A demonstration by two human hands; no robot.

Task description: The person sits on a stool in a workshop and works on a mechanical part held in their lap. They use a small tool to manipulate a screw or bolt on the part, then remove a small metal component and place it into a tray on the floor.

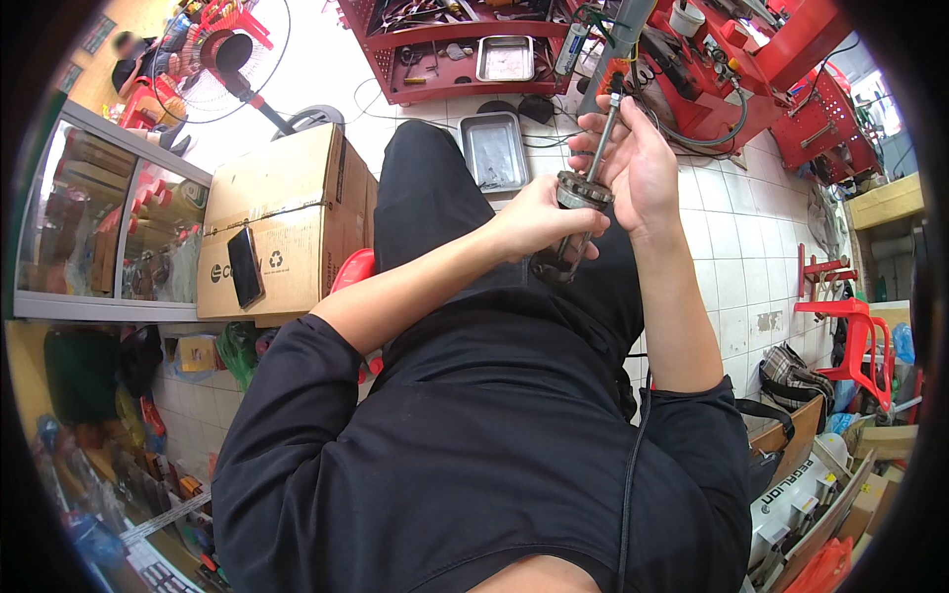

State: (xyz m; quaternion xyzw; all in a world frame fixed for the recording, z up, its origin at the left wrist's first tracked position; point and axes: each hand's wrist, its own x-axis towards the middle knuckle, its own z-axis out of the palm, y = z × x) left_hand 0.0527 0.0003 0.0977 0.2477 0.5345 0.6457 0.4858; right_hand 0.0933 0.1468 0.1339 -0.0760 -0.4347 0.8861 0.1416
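Note:
A dark, greasy metal assembly is tilted over my lap: a slim metal rod [600, 143] runs up from a round toothed metal part [581, 189], with a claw-like lower end [554, 264] beneath. My left hand [539, 217] is closed round the toothed part, thumb across its front. Higher up, my right hand [643, 168] turns its palm toward the rod, fingers curled behind it and thumb beside the nut [614, 100] at its top. The tips of some fingers are hidden behind the assembly.
A grey metal tray [493, 151] lies on the tiled floor beyond my knee. A red tool cart [435, 77] stands ahead, red machinery [692, 109] ahead right. To the left, a cardboard box [287, 203] bears a black phone [245, 265]. A person [148, 74] sits far left near a fan [225, 59].

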